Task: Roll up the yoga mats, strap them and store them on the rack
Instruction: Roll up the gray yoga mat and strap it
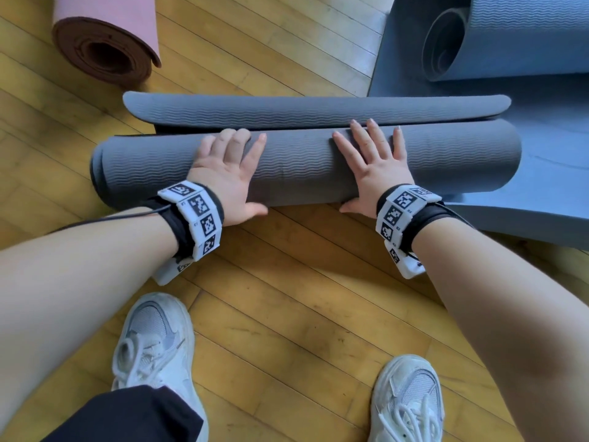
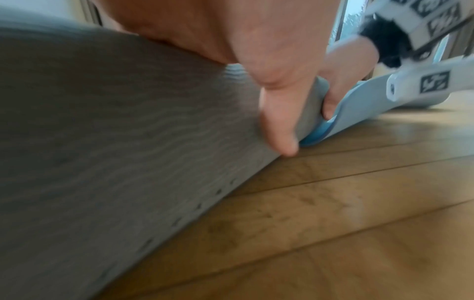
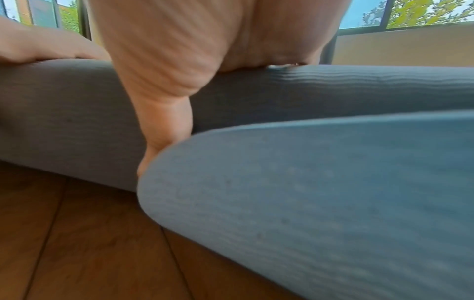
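Note:
A grey yoga mat (image 1: pixel 302 167) lies rolled across the wooden floor, and its last flap (image 1: pixel 318 110) still lies flat on the far side. My left hand (image 1: pixel 228 173) rests on top of the roll left of centre, fingers bending over toward the crease, thumb (image 2: pixel 279 121) down the near side to the floor. My right hand (image 1: pixel 374 164) presses flat on the roll right of centre with fingers spread, its thumb (image 3: pixel 164 121) also down the near side. The roll's ribbed surface (image 3: pixel 307 95) fills both wrist views. No strap or rack is in view.
A pink rolled mat (image 1: pixel 105 36) lies at the far left. A blue mat (image 1: pixel 510 36), partly rolled, lies at the far right, and its flat part (image 1: pixel 548 154) runs under the grey roll's right end. My white shoes (image 1: pixel 153 342) (image 1: pixel 408 400) stand on the floor (image 1: pixel 302 298) close by.

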`<state>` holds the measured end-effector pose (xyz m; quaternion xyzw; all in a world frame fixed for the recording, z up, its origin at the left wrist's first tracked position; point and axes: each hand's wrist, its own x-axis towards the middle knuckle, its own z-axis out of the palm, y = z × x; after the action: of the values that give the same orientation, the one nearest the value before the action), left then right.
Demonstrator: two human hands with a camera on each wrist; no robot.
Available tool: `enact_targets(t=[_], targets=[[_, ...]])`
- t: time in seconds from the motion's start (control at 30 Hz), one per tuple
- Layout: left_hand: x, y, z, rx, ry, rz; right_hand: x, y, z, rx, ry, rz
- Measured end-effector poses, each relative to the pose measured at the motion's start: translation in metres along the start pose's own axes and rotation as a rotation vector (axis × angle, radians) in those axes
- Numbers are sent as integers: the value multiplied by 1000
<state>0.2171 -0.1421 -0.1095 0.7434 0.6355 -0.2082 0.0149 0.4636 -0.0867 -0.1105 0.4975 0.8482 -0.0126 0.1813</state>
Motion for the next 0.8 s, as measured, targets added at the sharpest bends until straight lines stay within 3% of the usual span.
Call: enact_targets(t=[0.17,0.37,0.53,0.7,0.8], targets=[[16,-2,-6,93,-9,-20,20,-2,-11,-2,-59,78],[21,-11,-23,155,-7,45,18,4,-23,-33,57,-21],[7,-9,-25,185,-25,121,-4,2,-25,-100,60,-85],[-9,0,-16,133,-29,136,-23,4,-23,-65,43,-117],[-12,-3,-19,27,-28,126,-31,4,-20,40,53,-59]])
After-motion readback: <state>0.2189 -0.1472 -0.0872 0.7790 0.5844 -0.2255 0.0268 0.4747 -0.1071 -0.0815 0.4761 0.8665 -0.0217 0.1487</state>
